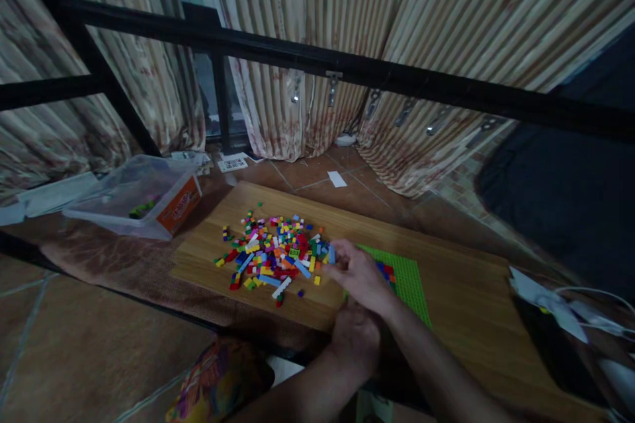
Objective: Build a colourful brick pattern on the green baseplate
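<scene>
Brick pile (pixel 270 254) lies mid-tabletop (pixel 466 304), left of green baseplate (pixel 409 277); right hand (pixel 360 274) pinches a light-blue brick (pixel 331 254) at pile's edge; left hand (pixel 354 334) rests clenched at near edge, seemingly empty; picking step; next likely needs carrying brick onto baseplate.

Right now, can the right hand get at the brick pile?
Probably yes: the right hand is already at the edge of the brick pile, a blue brick at its fingertips, nothing between them.
</scene>
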Demonstrator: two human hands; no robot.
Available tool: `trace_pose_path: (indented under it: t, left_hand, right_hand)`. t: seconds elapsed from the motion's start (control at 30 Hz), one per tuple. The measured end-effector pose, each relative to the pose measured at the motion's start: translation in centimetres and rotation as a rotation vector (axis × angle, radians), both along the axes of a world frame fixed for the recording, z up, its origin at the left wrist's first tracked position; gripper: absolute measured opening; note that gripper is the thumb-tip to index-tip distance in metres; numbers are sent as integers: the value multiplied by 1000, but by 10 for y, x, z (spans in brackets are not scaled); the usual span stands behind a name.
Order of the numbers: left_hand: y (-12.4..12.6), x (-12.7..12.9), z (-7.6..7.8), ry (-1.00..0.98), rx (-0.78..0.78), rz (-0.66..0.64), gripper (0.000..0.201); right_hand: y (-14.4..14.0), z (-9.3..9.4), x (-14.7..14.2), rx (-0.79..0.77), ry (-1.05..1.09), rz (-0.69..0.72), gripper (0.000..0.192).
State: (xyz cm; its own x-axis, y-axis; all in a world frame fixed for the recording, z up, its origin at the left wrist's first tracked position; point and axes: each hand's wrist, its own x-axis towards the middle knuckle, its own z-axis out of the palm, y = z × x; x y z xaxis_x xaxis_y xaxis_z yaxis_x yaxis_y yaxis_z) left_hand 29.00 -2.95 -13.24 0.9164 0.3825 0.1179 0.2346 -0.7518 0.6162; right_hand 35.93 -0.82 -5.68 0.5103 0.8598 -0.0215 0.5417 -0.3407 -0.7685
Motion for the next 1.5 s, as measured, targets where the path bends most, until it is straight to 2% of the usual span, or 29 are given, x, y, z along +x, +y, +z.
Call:
trace_pose_path:
  t: [0.07,0.13,0.27,0.37,0.5,0.6,0.73,0.87,1.17,1.5]
  left_hand:
    - [0,-6,4,56,44,-13,45]
    - [1,-13,10,115,88,-36,52]
    - [3,-22,21,178,140,-91,57]
    - [6,-23,22,177,133,-88,57]
    - [9,-21,15,140,138,-69,56]
    - [10,-18,13,150,156,-51,54]
    - [9,-16,14,179,174,-42,54]
    - [9,-16,12,149,200,-41,51]
    - [9,-16,13,113,184,-35,50]
    - [9,-17,16,137,171,-40,50]
  right_hand:
    - [-30,1,21,86,102,-95,39]
    - [-61,-4,46,131,201,-249,42]
    - [-112,-30,84,200,335,-557,48]
    - [-129,-50,92,172,314,-648,46]
    - [-124,-58,86,-18,1,-625,29]
    - [-112,-52,80,-186,-218,-600,23]
    - [-101,-45,72,-337,-353,-614,20]
    - [-99,-46,69,-368,-323,-618,16]
    - [-102,-49,73,-300,-147,-587,20]
    - [-105,-46,76,-289,-124,-538,28]
